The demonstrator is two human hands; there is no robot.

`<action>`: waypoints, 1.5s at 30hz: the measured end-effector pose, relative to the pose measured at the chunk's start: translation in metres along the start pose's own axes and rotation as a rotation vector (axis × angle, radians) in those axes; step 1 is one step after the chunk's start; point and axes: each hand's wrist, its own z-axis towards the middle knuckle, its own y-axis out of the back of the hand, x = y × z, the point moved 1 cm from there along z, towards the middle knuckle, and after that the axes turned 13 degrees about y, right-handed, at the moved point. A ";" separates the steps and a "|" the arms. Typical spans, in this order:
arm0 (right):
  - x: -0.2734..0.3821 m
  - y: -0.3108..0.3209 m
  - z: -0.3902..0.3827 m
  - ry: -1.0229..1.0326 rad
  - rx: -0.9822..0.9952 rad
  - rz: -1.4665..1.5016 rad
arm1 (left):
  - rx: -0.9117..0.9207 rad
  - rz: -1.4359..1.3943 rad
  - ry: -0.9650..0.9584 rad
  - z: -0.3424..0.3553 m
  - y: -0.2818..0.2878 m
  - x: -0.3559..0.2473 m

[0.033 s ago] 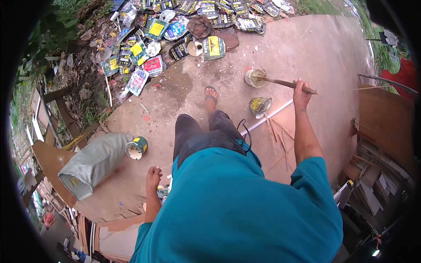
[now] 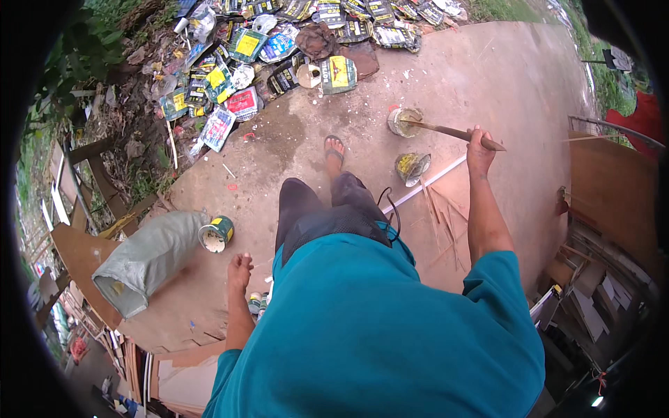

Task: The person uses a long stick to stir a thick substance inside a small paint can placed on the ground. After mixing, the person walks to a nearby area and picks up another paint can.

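My right hand [image 2: 479, 148] is wrapped round the thick brown handle of a long, stick-like tool [image 2: 449, 131]. The tool's thin far end reaches to the open top of a pale, dirty can [image 2: 403, 122] on the concrete; whether it touches the can I cannot tell. Closer to me stands a crumpled, green-and-yellow can [image 2: 411, 168]. My left hand [image 2: 239, 272] hangs at my side with its fingers curled and nothing visible in them. Nearest to it is a green can [image 2: 217, 234] with whitish residue inside, beside a grey-green woven sack [image 2: 160, 254].
A heap of flattened, printed cans and wrappers [image 2: 279, 49] lies along the far left edge of the concrete [image 2: 481, 83]. Thin wood strips [image 2: 442, 223] and a white strip [image 2: 442, 174] lie below my right arm. Stacked boards [image 2: 592, 306] stand at the right.
My left hand has moved slightly forward and to the left. My right hand and the tool have barely moved, and the cans stay in place.
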 end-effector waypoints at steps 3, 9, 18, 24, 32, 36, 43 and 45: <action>-0.009 0.019 -0.006 -0.043 -0.012 0.052 | -0.001 0.014 -0.250 0.007 0.001 -0.104; -0.014 0.017 -0.024 -0.033 -0.020 0.117 | 0.001 0.139 -0.505 0.004 0.021 -0.171; 0.031 -0.005 -0.020 -0.073 0.185 0.057 | -0.094 0.060 -0.080 0.040 0.050 0.105; 0.030 0.004 -0.017 -0.101 0.243 -0.064 | 0.006 0.177 0.354 0.010 0.010 0.238; 0.027 -0.004 -0.018 -0.154 0.271 -0.026 | 0.061 -0.148 0.056 -0.001 -0.021 0.149; 0.026 -0.002 -0.019 -0.128 0.289 -0.022 | 0.058 -0.169 0.054 0.006 -0.015 0.106; 0.038 -0.003 -0.024 -0.127 0.291 -0.036 | -0.062 -0.271 0.217 -0.014 -0.012 0.202; 0.041 -0.003 -0.027 -0.140 0.282 -0.067 | -0.040 -0.255 0.256 -0.021 -0.018 0.245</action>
